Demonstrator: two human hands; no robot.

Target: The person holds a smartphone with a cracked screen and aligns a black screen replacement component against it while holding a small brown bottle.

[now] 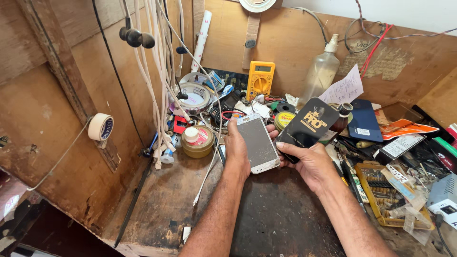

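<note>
Fingers of the left hand [236, 151] wrap around a white phone [258, 143], gripping its left edge with fingertips behind it, screen facing up. The right hand [309, 164] pinches a black packet [307, 124] by its lower end, thumb on the front and fingers behind; its lower corner sits just beside the phone's right edge. Both are held above a dark, stained workbench [266, 214] set into a corner of worn wooden walls [52, 119]. White cables [157, 71] hang down the left wall. At the back stand a clear bottle [321, 71] and a yellow multimeter [260, 78]. A screwdriver bit case [381, 195] lies to the right, a tape roll [101, 126] sticks to the left wall, and a small jar [197, 141] sits near the left hand.
</note>
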